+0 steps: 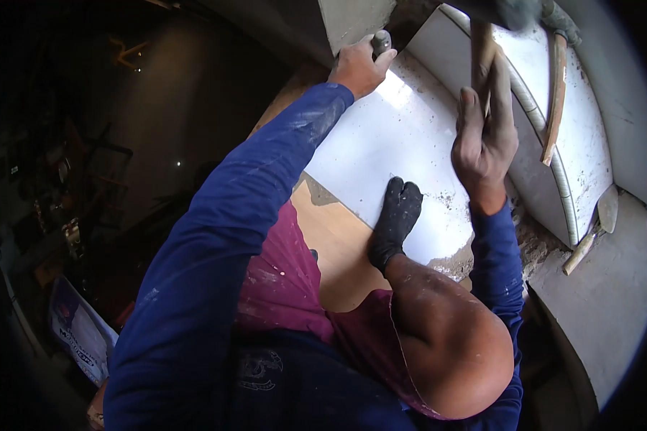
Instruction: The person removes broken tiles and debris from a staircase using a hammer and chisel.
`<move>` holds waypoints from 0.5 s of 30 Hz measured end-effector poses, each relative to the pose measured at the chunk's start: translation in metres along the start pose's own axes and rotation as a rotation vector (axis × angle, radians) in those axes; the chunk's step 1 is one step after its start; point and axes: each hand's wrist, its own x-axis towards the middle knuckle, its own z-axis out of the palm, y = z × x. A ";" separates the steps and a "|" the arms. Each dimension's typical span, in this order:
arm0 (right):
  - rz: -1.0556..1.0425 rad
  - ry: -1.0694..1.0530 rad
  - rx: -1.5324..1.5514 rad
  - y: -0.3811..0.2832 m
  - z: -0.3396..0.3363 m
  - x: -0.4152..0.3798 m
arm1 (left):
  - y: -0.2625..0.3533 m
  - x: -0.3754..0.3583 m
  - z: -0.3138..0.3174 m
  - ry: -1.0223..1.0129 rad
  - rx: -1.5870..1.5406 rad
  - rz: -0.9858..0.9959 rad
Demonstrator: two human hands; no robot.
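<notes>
My left hand [363, 66] is closed around a thick metal bar [382, 42], whose rounded end sticks up past the thumb; its other end is hidden. Beside that hand stands a grey cement-coloured slab [349, 21]. My right hand [486, 140] grips the wooden handle of a hammer [482, 54], raised above the white tiles. The hammer's dark head is blurred and partly cut off at the top edge. Below both hands lies a white tile surface [366, 144] with grit on it, and my foot in a dark split-toe sock [397, 219] rests there.
On the white tiled step [589, 129] at right lies a second hammer [556, 100] with a wooden handle. A trowel [607, 210] leans near the step's lower corner. Broken mortar [528, 241] shows beside the tiles. A printed bag [83, 334] is at lower left, near a dark cluttered area.
</notes>
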 end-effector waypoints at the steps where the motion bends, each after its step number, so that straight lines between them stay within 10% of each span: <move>1: 0.117 -0.169 -0.090 0.005 0.000 -0.005 | 0.003 0.002 -0.002 -0.014 0.009 -0.008; 3: 0.292 -0.556 -0.324 0.010 0.000 -0.012 | -0.003 0.006 0.003 -0.066 0.092 0.243; 8: -0.008 0.012 -0.068 -0.005 0.006 -0.012 | -0.001 0.001 0.006 0.005 0.003 0.090; 12: 0.379 -0.495 -0.168 0.016 -0.011 -0.011 | -0.010 0.009 0.012 0.014 -0.043 0.209; 15: 0.231 -0.229 -0.126 0.000 -0.006 -0.022 | -0.015 0.009 0.013 0.008 -0.003 0.172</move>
